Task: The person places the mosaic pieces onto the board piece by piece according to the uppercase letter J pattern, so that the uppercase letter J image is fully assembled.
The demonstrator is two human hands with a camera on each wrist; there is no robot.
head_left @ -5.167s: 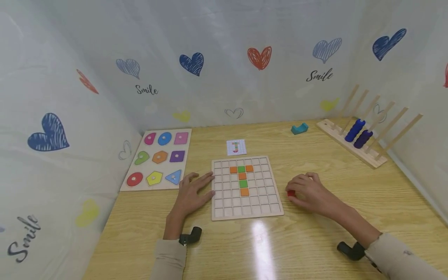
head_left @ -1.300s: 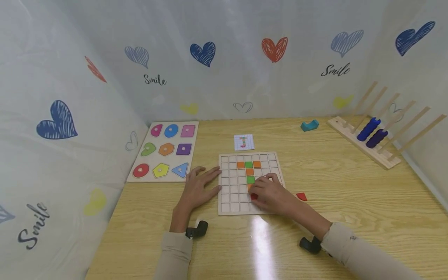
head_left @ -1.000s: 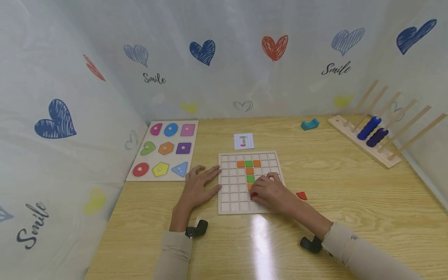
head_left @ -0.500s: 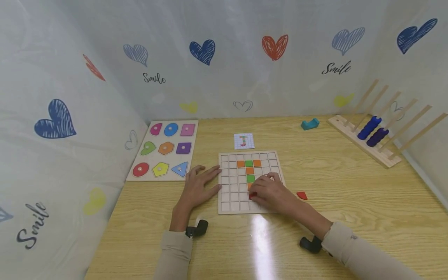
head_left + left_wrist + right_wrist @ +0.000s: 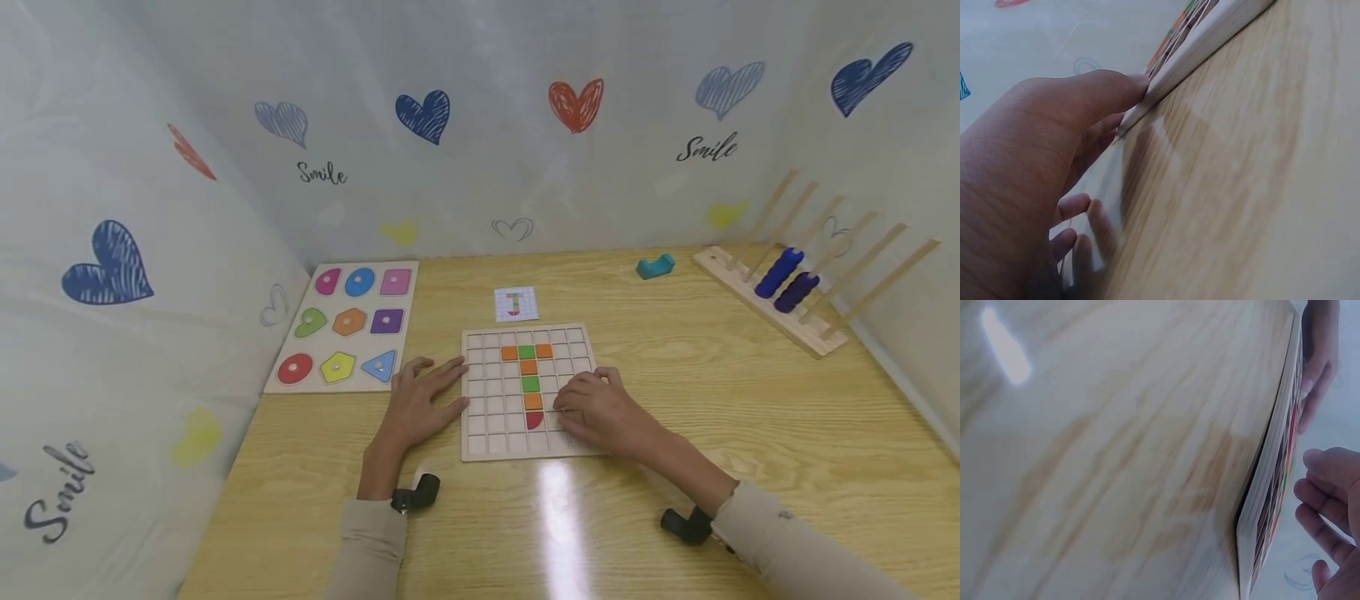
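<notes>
A wooden grid board lies in front of me. On it, orange tiles and green tiles form a crossbar and stem. Just below the stem sits a red quarter-round tile. With fingers spread, my left hand touches the board's left edge; in the left wrist view its thumb lies against the rim. My right hand hovers over the board's right side, fingers loosely bent and holding nothing. In the right wrist view its fingertips are apart from the board.
A pattern card showing a similar figure lies behind the board. To the left is a shape puzzle with knobbed pieces. A teal block and a peg stand with blue and purple pieces are at the back right.
My right hand brought the red tile onto the board, let it go below the stem, and moved right. Another red piece right of the board is now hidden. My left hand stays put.
</notes>
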